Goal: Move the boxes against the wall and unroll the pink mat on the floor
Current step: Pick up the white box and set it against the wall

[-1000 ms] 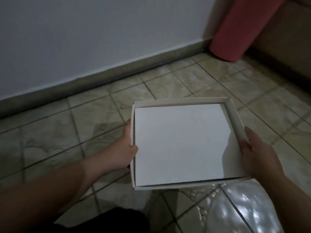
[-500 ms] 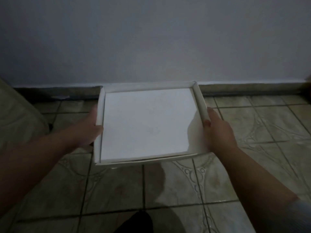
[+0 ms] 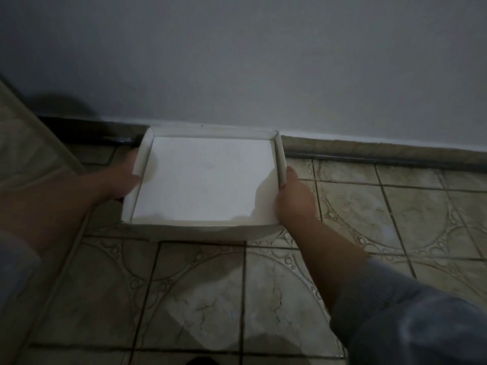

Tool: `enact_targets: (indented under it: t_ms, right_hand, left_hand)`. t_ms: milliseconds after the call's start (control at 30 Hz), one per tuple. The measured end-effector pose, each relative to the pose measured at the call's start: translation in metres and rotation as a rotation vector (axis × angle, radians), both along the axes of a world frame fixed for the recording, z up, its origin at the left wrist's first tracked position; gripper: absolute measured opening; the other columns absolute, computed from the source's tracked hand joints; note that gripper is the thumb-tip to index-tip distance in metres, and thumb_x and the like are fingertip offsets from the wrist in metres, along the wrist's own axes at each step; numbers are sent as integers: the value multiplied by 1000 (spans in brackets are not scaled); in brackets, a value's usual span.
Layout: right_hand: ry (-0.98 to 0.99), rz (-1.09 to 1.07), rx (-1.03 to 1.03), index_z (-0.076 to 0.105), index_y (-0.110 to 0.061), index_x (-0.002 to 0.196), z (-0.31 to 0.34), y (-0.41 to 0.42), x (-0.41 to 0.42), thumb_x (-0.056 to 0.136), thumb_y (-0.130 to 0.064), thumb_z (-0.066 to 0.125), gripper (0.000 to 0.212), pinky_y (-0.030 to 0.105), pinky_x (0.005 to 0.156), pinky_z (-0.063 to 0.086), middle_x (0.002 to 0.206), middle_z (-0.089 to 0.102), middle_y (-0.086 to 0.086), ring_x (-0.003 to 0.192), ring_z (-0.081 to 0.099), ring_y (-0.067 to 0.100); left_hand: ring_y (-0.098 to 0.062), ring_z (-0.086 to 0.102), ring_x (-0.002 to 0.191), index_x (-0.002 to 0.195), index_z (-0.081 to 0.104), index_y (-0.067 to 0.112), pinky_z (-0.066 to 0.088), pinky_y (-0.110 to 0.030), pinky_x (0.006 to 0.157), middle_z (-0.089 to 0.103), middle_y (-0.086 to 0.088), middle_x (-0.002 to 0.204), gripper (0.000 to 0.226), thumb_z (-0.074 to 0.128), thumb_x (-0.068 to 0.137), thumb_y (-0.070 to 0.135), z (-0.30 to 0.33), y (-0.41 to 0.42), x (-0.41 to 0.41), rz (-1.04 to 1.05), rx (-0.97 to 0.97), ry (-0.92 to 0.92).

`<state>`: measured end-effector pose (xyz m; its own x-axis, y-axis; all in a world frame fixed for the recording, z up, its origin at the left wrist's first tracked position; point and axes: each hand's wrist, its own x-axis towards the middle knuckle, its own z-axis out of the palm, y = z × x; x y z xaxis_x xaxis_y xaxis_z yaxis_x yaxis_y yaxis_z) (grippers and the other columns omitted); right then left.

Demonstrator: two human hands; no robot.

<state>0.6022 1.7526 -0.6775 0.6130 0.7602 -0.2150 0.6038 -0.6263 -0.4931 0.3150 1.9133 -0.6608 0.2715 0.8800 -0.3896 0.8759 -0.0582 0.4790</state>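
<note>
Now the white box (image 3: 208, 180) is down by the wall (image 3: 237, 61); a second ago I was carrying it above the tiles with the rolled pink mat in sight, and that mat is out of view. Its far edge sits at the baseboard (image 3: 369, 151), its base seemingly on the floor (image 3: 210, 299). My left hand (image 3: 118, 180) and right hand (image 3: 292, 198) are clamped on its side walls. I judge this box nearly placed; letting go comes next, the mat untouched.
</note>
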Motion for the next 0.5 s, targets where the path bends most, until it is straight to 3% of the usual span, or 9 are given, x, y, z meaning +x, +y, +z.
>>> enact_targets:
  t_ms: [200, 367, 500]
  right_hand:
    - [3, -58, -96, 13, -25, 149, -15, 5, -5, 93, -8, 35, 63, 34, 73, 36, 123, 58, 19, 108, 57, 34]
    - [-9, -94, -74, 12, -24, 149, -20, 6, -10, 91, -7, 36, 65, 34, 72, 35, 122, 58, 18, 106, 58, 33]
    - [108, -60, -78, 11, -24, 149, -14, 3, -8, 95, -16, 36, 60, 36, 79, 39, 129, 54, 18, 112, 55, 34]
  left_hand:
    - [-40, 31, 134, 146, 19, 8, 27, -50, 110, 29, -24, 148, 69, 50, 86, -5, -15, 14, 11, 6, 8, -52]
    - [-41, 32, 132, 147, 12, 12, 31, -45, 103, 23, -22, 152, 74, 50, 86, -4, -10, 16, 21, 24, 7, -6]
    - [-45, 37, 127, 143, 24, 2, 32, -46, 101, 34, -28, 143, 68, 50, 82, -14, -5, 17, 28, 3, -19, 8]
